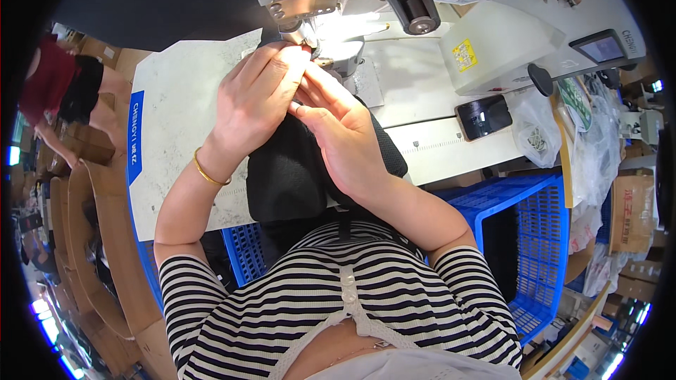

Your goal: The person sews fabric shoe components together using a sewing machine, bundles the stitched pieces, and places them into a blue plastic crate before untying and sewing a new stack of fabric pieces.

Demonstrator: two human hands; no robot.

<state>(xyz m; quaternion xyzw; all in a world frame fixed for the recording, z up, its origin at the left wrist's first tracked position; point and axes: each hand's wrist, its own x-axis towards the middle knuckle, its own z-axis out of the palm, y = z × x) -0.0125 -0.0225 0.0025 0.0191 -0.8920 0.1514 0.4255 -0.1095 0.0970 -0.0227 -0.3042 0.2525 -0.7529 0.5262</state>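
Both my hands meet under the lit head of a white sewing machine. A black padded fabric piece hangs from them over the near edge of the table. My left hand, with a gold bangle on its wrist, has its fingers closed close to the needle area. My right hand comes in from the right, thumb and fingers pinched on the black fabric just beside the left fingertips. The fabric's upper edge is mostly hidden by my fingers.
On the right of the white table lies a dark phone, beside a clear plastic bag. A blue plastic crate stands below right. Cardboard boxes and another person are at left.
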